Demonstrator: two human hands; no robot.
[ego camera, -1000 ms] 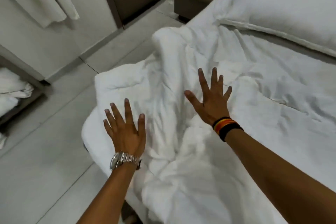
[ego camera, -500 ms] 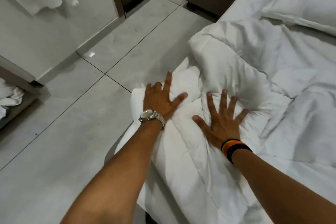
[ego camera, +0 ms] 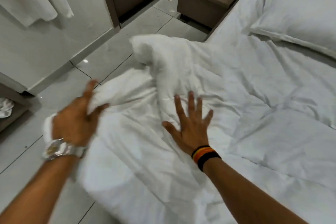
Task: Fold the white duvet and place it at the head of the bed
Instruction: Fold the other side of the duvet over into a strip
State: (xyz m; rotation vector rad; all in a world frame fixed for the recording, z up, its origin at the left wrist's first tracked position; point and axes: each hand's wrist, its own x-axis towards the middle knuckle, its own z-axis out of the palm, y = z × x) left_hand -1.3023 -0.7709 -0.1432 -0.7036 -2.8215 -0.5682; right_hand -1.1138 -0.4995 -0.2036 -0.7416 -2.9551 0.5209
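Observation:
The white duvet point(ego camera: 209, 82) lies crumpled over the bed, bunched toward its left edge, with a puffed corner sticking out over the floor. My left hand point(ego camera: 76, 120), blurred and with a silver watch on the wrist, grips a fold of the duvet at the bed's left edge. My right hand point(ego camera: 190, 123), above striped wristbands, lies flat on the duvet with fingers spread. A white pillow point(ego camera: 298, 22) rests at the head of the bed, upper right.
Grey tiled floor point(ego camera: 54, 96) runs along the bed's left side. A brown bedside table point(ego camera: 205, 2) with a white cable stands by the head of the bed. White cloth point(ego camera: 36, 0) hangs at upper left. A low shelf with white linen point(ego camera: 6, 108) sits far left.
My left hand went from resting flat on the duvet to closing on a fold at its left edge. The right hand stays flat and open. The camera view has shifted.

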